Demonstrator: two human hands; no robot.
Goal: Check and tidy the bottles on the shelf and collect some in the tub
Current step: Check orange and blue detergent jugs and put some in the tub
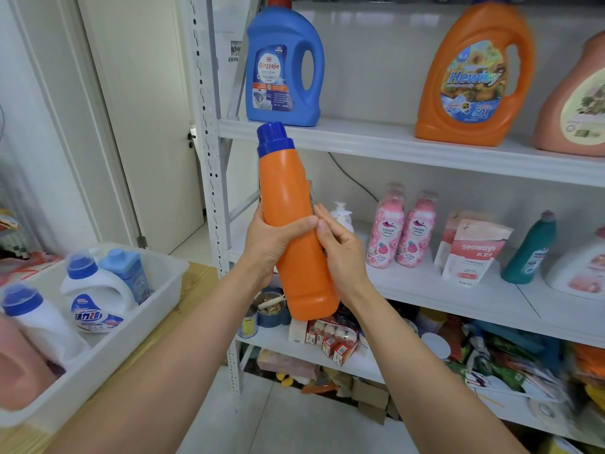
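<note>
While the left hand [273, 245] and right hand [343, 253] are wrapping their grip round the orange bottle [288, 191], its smooth plastic may be risking a slip.

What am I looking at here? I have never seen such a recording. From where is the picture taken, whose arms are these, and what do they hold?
There is no machine here. One camera sits on a person's head and looks forward and down, so the two bare arms are that person's own. The left hand and the right hand both grip a tall orange bottle with a blue cap, in front of a white shelf. On its upper board stand a blue jug and an orange jug; lower down stand two pink bottles. At the left, a white tub on a wooden table holds several bottles.
</note>
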